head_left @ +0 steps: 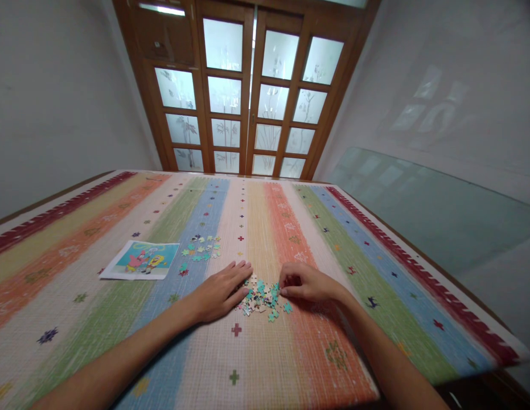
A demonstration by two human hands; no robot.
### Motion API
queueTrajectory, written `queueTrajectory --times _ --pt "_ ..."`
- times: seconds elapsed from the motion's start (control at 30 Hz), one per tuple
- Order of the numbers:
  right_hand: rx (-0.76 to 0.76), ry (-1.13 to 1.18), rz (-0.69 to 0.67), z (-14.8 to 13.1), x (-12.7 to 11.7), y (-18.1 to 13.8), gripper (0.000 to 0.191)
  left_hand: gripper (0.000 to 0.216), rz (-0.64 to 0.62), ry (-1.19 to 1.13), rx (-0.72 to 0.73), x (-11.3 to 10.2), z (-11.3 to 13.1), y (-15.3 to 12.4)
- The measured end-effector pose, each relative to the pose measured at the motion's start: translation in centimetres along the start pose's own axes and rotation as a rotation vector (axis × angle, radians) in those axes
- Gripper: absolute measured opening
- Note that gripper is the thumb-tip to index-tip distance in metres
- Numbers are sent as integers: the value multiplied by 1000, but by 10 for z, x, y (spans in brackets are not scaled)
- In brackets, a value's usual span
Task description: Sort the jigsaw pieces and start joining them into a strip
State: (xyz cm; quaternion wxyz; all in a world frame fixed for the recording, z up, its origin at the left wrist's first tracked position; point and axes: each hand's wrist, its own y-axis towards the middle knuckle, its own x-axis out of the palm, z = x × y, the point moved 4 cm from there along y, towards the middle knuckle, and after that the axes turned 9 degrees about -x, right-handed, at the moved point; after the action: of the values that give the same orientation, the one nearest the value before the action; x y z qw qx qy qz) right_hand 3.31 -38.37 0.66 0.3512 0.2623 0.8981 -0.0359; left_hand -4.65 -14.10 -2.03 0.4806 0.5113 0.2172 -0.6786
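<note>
A small heap of jigsaw pieces [262,299] lies on the striped cloth between my hands. My left hand [222,291] rests flat on the cloth, fingers stretched out and touching the heap's left edge. My right hand [303,283] is at the heap's right edge with its fingers curled into a pinch; what they hold is too small to make out. A second scatter of mostly teal pieces [200,249] lies farther back on the blue stripe. Left of it is a cartoon reference picture [142,259].
The table [401,267] is covered by a cloth with coloured stripes. A wooden door with frosted glass panes [247,91] stands behind it. A sheet of glass [422,199] leans on the right wall, close to the table's right edge.
</note>
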Motion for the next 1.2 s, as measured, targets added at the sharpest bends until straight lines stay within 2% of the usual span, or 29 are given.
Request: queueTrajectory --times 0.07,0.23,0.37,0.53,0.63,0.8,0.9,1.0,1.2 --pt "11 -17 34 0 -1 0 5 46 23 -41 1 0 5 -2" --pt "24 -118 232 0 -3 4 6 52 66 -78 15 3 18 -2" --pt "-25 -212 285 -3 -1 8 7 46 95 -64 77 7 29 2" --pt "-66 -299 228 -1 2 8 15 32 106 -40 104 10 39 6" --pt "-64 -309 172 2 5 7 21 22 154 -87 106 9 40 6" --pt "-45 -318 166 -1 5 7 28 17 226 -186 127 5 43 5" --pt "-40 -313 166 -6 6 7 24 23 299 -237 88 0 38 7" --pt "-26 -294 133 -6 7 8 16 26 374 -255 -21 -7 24 10" --pt "50 -300 177 2 6 10 14 24 339 -205 -103 -10 0 25"
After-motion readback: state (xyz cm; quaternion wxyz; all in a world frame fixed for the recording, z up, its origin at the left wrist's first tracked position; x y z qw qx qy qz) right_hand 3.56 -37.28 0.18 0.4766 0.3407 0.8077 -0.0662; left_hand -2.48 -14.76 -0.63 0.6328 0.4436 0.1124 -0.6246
